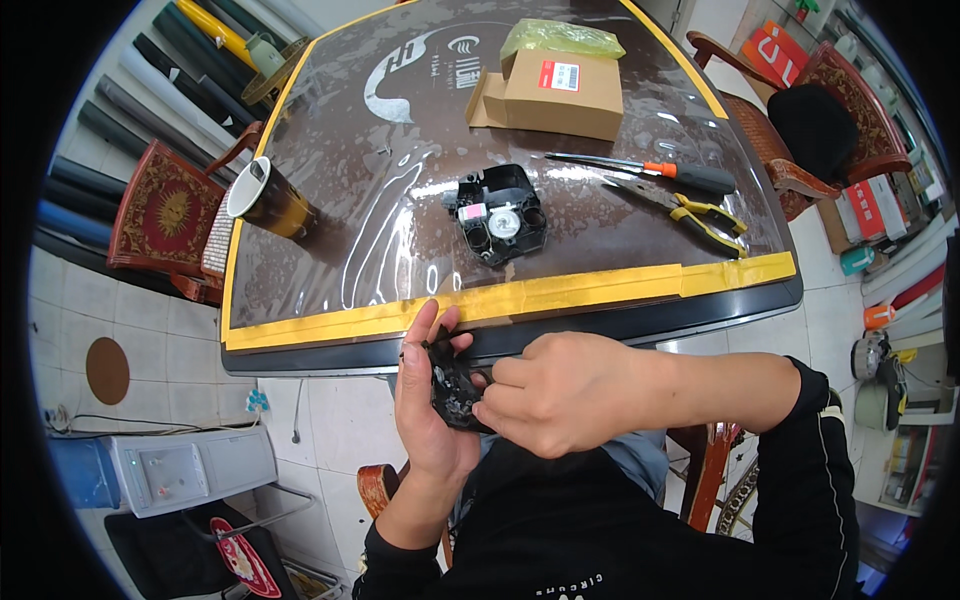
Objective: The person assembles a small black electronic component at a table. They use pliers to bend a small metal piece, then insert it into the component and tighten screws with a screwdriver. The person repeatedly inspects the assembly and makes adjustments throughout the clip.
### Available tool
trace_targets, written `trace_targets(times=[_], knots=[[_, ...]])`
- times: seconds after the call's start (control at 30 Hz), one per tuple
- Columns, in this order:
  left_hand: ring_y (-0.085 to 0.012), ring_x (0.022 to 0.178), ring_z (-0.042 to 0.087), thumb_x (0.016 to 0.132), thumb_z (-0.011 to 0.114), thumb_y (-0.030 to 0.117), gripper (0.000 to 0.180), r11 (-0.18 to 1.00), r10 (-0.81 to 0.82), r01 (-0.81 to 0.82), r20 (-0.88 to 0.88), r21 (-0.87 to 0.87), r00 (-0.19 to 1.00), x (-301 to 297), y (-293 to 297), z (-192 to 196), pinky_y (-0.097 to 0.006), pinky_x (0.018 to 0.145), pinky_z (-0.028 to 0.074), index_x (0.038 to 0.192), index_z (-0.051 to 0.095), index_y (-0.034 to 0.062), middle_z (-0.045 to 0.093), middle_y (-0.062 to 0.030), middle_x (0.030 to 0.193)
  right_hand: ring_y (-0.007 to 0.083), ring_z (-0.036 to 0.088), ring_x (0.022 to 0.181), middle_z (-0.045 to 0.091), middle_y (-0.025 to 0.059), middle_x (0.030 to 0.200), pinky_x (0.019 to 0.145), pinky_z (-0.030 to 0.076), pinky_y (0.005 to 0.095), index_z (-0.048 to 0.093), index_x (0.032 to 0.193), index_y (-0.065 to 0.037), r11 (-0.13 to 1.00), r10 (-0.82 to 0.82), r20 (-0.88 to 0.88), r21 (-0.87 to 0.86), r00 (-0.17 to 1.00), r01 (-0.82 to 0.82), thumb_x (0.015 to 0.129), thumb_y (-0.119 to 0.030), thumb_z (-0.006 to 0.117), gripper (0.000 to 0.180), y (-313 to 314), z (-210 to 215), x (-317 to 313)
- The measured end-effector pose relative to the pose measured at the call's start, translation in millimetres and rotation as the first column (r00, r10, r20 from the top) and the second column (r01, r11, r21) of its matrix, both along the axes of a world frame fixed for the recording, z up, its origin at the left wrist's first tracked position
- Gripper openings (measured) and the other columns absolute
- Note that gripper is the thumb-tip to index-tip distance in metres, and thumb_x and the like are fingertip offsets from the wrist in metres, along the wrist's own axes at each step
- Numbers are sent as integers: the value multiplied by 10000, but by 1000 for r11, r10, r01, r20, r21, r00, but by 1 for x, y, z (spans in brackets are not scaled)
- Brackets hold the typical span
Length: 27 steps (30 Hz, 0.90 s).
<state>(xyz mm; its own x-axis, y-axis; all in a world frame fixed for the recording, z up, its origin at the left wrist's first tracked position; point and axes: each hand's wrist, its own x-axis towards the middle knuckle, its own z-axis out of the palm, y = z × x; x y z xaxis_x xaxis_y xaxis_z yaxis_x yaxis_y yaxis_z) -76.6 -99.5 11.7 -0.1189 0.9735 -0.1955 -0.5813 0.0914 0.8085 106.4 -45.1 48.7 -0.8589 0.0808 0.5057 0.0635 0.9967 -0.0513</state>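
Note:
Just off the table's near edge, my left hand (425, 430) cradles a small black plastic part (450, 385) with an uneven, hollowed face. The fingers of my right hand (560, 395) are curled together and pinch at the lower right edge of that same part. My knuckles hide its right side, so anything small between the fingertips cannot be made out. On the table beyond lies a black plastic mechanism housing (512, 182) with a white round gear and a pink patch. Neither hand touches it.
Right of the housing lie a screwdriver (700, 178) with a black and orange handle and yellow-black pliers (712, 222). An open cardboard box (570, 110) with bubble wrap (562, 38) stands behind. A paper cup (275, 210) is at left. Yellow tape (560, 290) lines the table edge.

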Motion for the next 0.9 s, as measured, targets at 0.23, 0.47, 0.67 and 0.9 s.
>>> trace_targets(times=[0.23, 0.47, 0.67, 0.9], knots=[[-166, 1151, 550, 1123, 450, 467, 608, 1000, -23, 24, 36, -12, 999, -3, -3, 2, -302, 831, 527, 1582, 441, 68, 569, -95, 1422, 204, 627, 753, 562, 33, 754, 528, 532, 348, 633, 779, -49, 993, 62, -15, -96, 998, -63, 739, -186, 679, 150, 6, -2, 4], [-185, 1164, 570, 1116, 445, 483, 639, 992, -129, 129, 15, -11, 992, -2, -3, 1, -324, 878, 553, 1564, 444, 28, 566, -147, 1449, 210, 649, 784, 590, 24, 782, 575, 553, 355, 687, 884, -55, 955, 59, -22, -290, 998, -63, 753, -179, 704, 181, 6, -2, 7], [-286, 1236, 624, 1101, 405, 551, 721, 970, -243, 232, 213, 76, 946, -4, -4, -5, -426, 1037, 552, 1549, 441, -13, 524, -262, 1526, 214, 656, 795, 597, 27, 792, 581, 556, 356, 699, 912, -40, 973, 68, -32, -218, 997, -73, 764, -164, 711, 193, 0, -3, 9], [-333, 1276, 624, 1095, 371, 593, 773, 940, -341, 314, 347, 134, 873, -9, -5, -8, -456, 1067, 545, 1555, 428, -26, 478, -326, 1546, 177, 620, 738, 569, 15, 806, 519, 503, 320, 730, 1132, -19, 951, -27, -81, -310, 996, 0, 768, -122, 738, 379, -20, -15, 10]])
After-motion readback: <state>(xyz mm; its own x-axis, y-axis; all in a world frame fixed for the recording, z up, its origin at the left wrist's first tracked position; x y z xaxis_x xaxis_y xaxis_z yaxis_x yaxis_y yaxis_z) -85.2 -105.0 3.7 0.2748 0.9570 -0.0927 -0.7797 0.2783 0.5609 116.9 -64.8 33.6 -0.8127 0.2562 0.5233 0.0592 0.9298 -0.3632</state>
